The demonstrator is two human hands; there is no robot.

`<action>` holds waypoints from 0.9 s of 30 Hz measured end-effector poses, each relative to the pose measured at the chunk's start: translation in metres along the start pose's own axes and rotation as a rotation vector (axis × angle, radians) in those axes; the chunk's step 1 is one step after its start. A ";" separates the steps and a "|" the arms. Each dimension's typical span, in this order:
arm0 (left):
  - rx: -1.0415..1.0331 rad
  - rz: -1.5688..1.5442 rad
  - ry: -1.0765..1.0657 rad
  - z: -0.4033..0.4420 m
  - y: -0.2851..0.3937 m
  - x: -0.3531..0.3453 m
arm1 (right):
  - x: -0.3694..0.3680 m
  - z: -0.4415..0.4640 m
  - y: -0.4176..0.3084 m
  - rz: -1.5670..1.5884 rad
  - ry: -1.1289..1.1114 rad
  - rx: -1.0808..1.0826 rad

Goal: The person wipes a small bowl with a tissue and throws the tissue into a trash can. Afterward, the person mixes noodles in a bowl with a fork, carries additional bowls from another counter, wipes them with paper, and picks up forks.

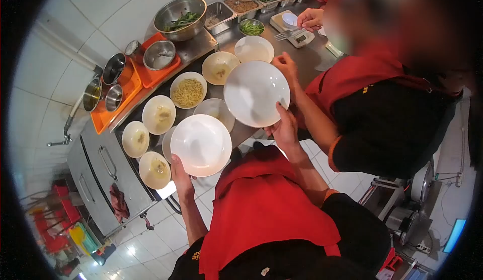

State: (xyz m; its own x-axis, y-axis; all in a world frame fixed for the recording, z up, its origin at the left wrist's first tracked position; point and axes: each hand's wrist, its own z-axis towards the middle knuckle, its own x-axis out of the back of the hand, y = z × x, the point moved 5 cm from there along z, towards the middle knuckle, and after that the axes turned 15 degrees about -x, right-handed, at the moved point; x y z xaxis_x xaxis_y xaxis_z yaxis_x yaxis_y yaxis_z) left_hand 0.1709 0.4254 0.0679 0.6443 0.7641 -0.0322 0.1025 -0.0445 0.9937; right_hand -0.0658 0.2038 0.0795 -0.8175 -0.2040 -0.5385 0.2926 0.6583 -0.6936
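My left hand (182,175) grips the rim of a white bowl (201,146), its thumb over the edge. In my right hand (284,126) is a second white bowl (256,94), held by its right side. Both bowls are lifted in front of me, their bare insides facing up. Below and beyond them on the counter stands a bowl of noodles (188,90). Around it are several bowls with a little pale seasoning at the bottom, such as the seasoned bowl (159,115). Another bowl (217,110) is partly hidden behind the two I hold.
At my right a co-worker's hand (310,19) holds a fork (289,34) over a scale (301,38); their other hand (286,68) is close to my right bowl. Metal ingredient pans (241,6), a large steel bowl (180,18) and orange trays (130,91) line the back and left.
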 end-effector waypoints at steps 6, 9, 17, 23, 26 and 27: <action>0.021 -0.012 -0.063 0.021 -0.003 -0.004 | 0.029 0.054 -0.015 0.030 0.120 0.005; 0.032 -0.031 -0.053 0.028 -0.007 -0.005 | 0.056 0.083 -0.026 0.064 0.178 0.075; 0.048 0.020 -0.100 0.043 0.002 -0.024 | 0.170 0.146 -0.067 -0.001 0.481 0.098; 0.030 0.046 -0.321 0.078 0.012 -0.110 | 0.233 0.175 -0.077 0.054 0.452 0.077; -0.043 0.211 -0.432 0.103 0.004 -0.171 | 0.262 0.195 -0.081 0.016 0.486 0.056; -0.097 0.233 -0.489 0.110 0.005 -0.196 | 0.272 0.200 -0.085 0.011 0.502 0.041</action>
State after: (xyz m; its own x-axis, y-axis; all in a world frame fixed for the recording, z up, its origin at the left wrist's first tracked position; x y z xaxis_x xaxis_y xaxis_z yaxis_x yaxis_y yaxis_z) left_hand 0.1286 0.2043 0.0674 0.9212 0.3515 0.1670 -0.1404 -0.1000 0.9850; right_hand -0.2137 -0.0520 -0.1036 -0.9490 0.1835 -0.2564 0.3139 0.6272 -0.7128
